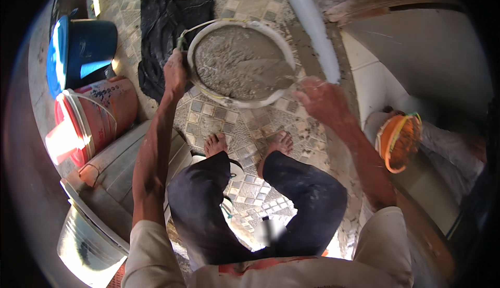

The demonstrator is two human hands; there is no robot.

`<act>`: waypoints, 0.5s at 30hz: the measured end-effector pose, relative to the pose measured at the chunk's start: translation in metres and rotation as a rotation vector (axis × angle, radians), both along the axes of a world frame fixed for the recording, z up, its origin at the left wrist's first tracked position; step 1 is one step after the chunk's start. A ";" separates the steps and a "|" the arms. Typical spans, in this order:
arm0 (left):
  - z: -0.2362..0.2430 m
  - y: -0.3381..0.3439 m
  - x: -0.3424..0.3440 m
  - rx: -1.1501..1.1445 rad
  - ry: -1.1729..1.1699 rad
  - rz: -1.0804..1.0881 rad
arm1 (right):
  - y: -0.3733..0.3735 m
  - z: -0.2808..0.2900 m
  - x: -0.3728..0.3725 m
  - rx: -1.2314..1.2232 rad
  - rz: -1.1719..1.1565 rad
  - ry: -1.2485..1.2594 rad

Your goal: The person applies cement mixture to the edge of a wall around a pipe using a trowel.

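Observation:
On the tiled floor ahead stands a round pale bucket (285, 43) holding wet grey mortar (224, 58). A thin yellowish handle runs along its far rim. My left hand (175, 73) is closed on the bucket's left rim, close to where the handle is fixed. At the right rim, my right hand (323, 99) is curled and a little blurred. It grips what looks like a trowel (263, 70), its mortar-smeared blade lying in the mix. The grip's handle is mostly hidden by my fingers.
Black cloth (161, 38) lies beside the bucket. On the left are a blue bucket (91, 43), a red bucket (112, 105) and a grey container (112, 194). A pale pipe (312, 22) stands at the right. Farther right, an orange bucket (398, 142) is near another person's pale-clothed limb (448, 150).

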State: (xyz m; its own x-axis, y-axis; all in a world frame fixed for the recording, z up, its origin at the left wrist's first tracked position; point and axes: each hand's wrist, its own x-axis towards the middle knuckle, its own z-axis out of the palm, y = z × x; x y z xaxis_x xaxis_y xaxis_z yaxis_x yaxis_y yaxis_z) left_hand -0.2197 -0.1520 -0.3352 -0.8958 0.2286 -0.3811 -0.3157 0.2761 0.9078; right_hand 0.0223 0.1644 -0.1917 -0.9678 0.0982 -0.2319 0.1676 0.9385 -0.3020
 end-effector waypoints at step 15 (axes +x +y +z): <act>-0.032 0.014 0.007 0.310 0.015 0.404 | -0.022 -0.033 -0.032 0.057 0.080 -0.111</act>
